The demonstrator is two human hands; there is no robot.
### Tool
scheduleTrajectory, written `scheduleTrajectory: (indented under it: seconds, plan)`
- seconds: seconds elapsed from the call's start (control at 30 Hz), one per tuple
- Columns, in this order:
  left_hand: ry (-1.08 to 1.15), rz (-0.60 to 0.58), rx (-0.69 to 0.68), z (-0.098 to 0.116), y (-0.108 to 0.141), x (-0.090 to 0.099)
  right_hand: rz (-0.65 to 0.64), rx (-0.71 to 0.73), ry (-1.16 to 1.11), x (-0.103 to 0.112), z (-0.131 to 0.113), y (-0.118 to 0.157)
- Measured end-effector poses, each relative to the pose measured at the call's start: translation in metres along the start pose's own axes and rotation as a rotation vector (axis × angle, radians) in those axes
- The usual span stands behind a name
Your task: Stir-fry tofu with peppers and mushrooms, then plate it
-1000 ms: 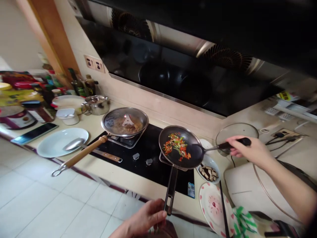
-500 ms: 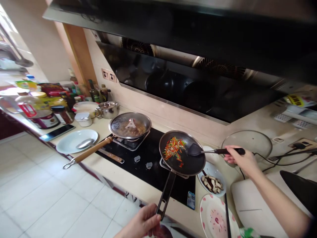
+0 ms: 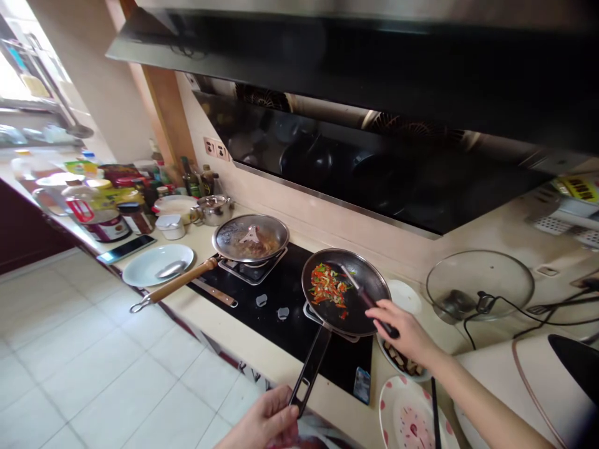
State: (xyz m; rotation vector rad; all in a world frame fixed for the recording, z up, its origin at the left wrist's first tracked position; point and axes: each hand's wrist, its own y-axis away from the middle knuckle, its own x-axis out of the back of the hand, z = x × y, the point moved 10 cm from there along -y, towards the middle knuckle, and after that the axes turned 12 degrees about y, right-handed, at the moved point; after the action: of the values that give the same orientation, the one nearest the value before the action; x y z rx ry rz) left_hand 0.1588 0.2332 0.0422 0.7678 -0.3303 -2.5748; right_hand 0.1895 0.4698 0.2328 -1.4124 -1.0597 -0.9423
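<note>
My left hand (image 3: pixel 276 415) is closed round the end of the black handle of a frying pan (image 3: pixel 362 315), which rests on the right burner. Shredded vegetables (image 3: pixel 327 287), orange, green and pale, lie in the left half of the pan. My right hand (image 3: pixel 397 324) grips the dark handle of a spatula (image 3: pixel 362 290) above the pan's right side. The spatula slants up and left over the pan; its blade is hard to make out. Partly behind my right hand, a bowl of sliced mushrooms (image 3: pixel 402 362) stands beside the stove.
On the left burner a lidded wok (image 3: pixel 253 240) points its wooden handle toward the front left. A white plate with a spoon (image 3: pixel 145 265), a phone (image 3: pixel 126 249) and several jars stand left. A spotted plate (image 3: pixel 393 411), a glass lid (image 3: pixel 482 274) and cords lie right. A range hood (image 3: pixel 327 56) hangs above.
My right hand has moved left and down, bringing the spatula from lying level across the pan's rim to a steeper slant over it. My left hand keeps its hold on the handle.
</note>
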Motion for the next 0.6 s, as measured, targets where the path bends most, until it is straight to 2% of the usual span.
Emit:
scheduleTrajectory:
  seconds: [0.07,0.13,0.23,0.3,0.4,0.5,0.6]
  plan:
    - [-0.013,-0.005,0.015,0.002,0.0,-0.001,-0.071,0.086,0.001,0.003,-0.023,0.013]
    - [-0.027,-0.009,0.038,0.004,0.0,-0.002,-0.12,0.13,0.007,0.026,-0.044,0.027]
    - [-0.048,-0.037,0.058,0.007,0.001,-0.003,-0.153,0.124,0.018,0.072,-0.069,0.038]
    - [-0.056,-0.053,0.054,0.01,0.002,-0.005,-0.191,0.101,0.022,0.084,-0.079,0.035]
    - [-0.053,-0.071,0.035,0.015,0.003,-0.008,-0.21,0.035,0.003,0.068,-0.071,0.017]
    - [-0.064,-0.091,0.022,0.016,0.002,-0.009,-0.114,-0.015,0.005,0.043,-0.039,-0.006]
    - [-0.08,-0.104,0.028,0.014,0.001,-0.007,-0.064,0.001,0.096,0.025,-0.012,-0.016]
